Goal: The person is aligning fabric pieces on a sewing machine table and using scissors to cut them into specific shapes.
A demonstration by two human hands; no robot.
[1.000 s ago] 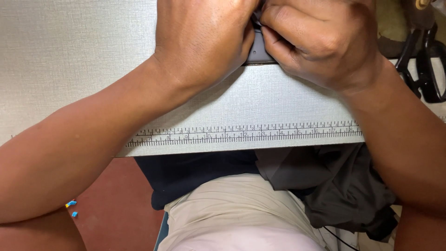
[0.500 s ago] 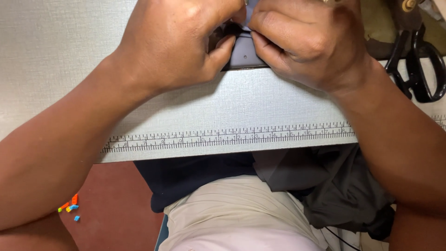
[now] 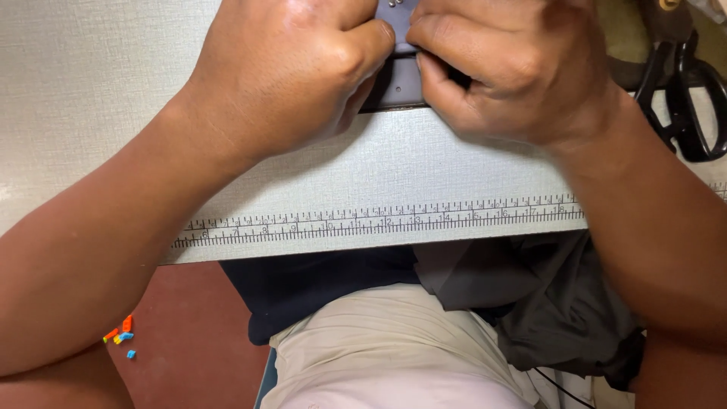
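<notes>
My left hand and my right hand meet at the top middle of the view, fingers curled and pinching a small grey piece between them. The piece lies on a pale textured table. Most of the grey piece is hidden under my fingers, so its shape is unclear. Both forearms reach in from the lower corners.
A printed ruler strip runs along the table's near edge. Black scissors lie at the right by my right wrist. Dark cloth hangs below the table over my lap. Small coloured bits lie on the red floor.
The view has shifted, so the table edge and ruler sit lower and further right in the frame. Both hands stay closed on the grey piece, and the left hand now sits closer to the right.
</notes>
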